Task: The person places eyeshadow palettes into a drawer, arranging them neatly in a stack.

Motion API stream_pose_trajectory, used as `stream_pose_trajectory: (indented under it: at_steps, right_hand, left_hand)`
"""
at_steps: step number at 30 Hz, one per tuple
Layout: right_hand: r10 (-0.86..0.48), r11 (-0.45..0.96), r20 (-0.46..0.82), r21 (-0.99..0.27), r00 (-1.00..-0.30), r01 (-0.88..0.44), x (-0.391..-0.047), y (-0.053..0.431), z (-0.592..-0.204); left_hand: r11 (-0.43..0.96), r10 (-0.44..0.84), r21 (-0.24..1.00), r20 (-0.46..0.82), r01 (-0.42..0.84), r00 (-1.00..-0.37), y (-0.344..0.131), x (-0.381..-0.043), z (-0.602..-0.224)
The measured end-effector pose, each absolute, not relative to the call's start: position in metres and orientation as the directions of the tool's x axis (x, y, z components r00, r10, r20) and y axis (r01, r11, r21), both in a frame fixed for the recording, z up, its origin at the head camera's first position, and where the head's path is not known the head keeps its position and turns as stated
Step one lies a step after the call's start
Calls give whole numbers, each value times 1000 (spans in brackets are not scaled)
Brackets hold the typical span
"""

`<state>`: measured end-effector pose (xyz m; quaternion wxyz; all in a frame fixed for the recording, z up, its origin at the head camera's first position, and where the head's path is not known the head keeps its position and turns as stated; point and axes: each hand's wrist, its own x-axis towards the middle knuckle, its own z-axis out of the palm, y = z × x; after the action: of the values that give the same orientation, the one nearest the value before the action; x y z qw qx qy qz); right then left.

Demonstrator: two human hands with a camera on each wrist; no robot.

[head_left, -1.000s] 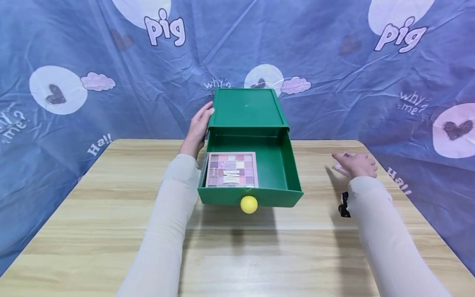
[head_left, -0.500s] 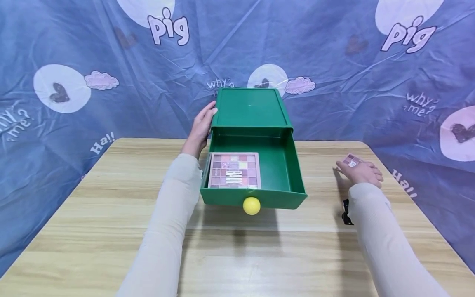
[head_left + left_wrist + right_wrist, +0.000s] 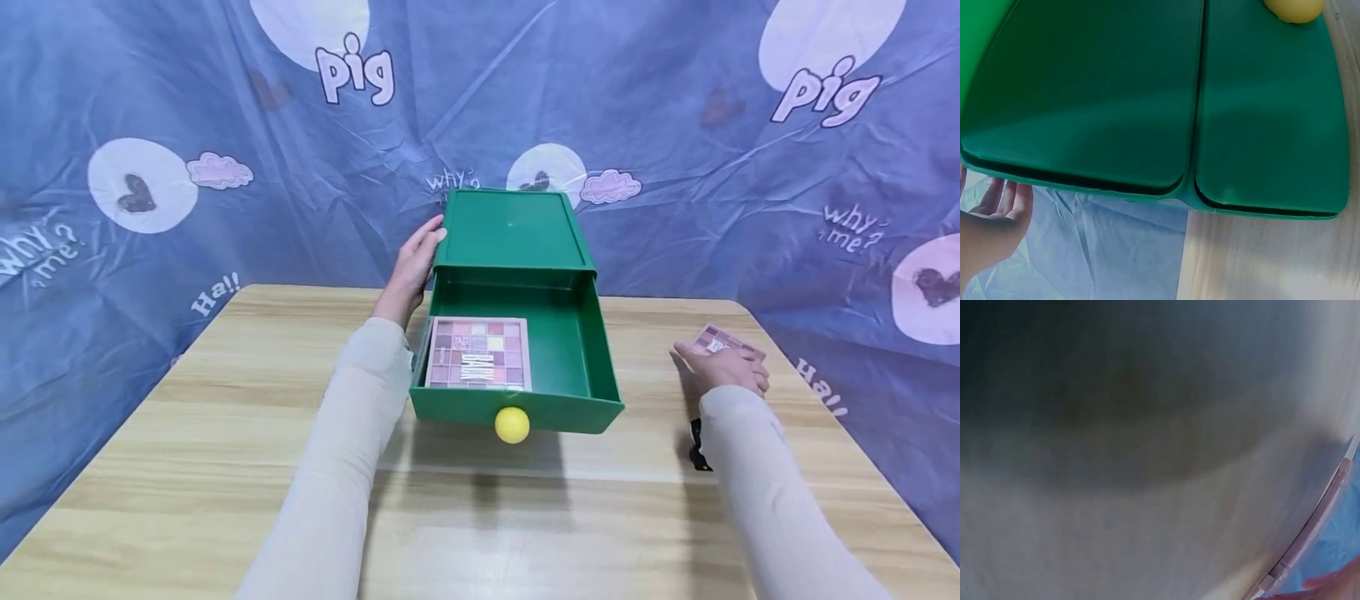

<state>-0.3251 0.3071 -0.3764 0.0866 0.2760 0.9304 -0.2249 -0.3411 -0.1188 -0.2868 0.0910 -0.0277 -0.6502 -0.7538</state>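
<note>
A green drawer box (image 3: 517, 229) with a round yellow knob (image 3: 512, 425) is in the middle of the head view, its drawer pulled out. Inside the drawer, at the left, lies a pink-framed eyeshadow palette (image 3: 477, 353). My left hand (image 3: 414, 265) grips the box's left side, thumb near the top edge; in the left wrist view its fingers (image 3: 1021, 201) bend against the box's edge. My right hand (image 3: 727, 372) is over a second eyeshadow palette (image 3: 712, 337) on the table's right, thumb spread, covering part of it. In the right wrist view that palette's edge (image 3: 1313, 525) shows beside a finger (image 3: 1335, 586).
The wooden table (image 3: 225, 467) carries a shadow below the drawer. Next to the right sleeve (image 3: 757, 467) is a small black object (image 3: 699, 447). A blue printed cloth (image 3: 300, 217) hangs behind the table and along its right side.
My right hand has moved slightly nearer to me, baring more of the second palette's top. The left hand keeps its place on the box. The whole view has shifted a little.
</note>
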Motion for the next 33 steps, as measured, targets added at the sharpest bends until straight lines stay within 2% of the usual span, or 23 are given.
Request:
stream_pose_trajectory:
  at_steps: [5, 12, 23, 30, 33]
  right_hand:
    - [474, 749, -265, -380, -839, 543, -331, 310, -377]
    - [466, 729, -308, -398, -829, 557, -336, 318, -376]
    - [412, 755, -328, -399, -850, 520, -336, 324, -375]
    - [381, 795, -330, -361, -864, 488, -334, 323, -376]
    - [403, 781, -345, -352, -848, 515, -335, 320, -377]
  left_hand:
    - [-171, -105, 965, 184, 200, -977, -121, -343, -286]
    - [-179, -103, 966, 171, 187, -980, -122, -343, -287]
    - [-184, -110, 967, 160, 179, -981, -122, -343, -287]
    - [-162, -97, 973, 149, 164, -984, -122, -342, -288]
    - [-157, -101, 974, 149, 164, -984, -122, -342, -287]
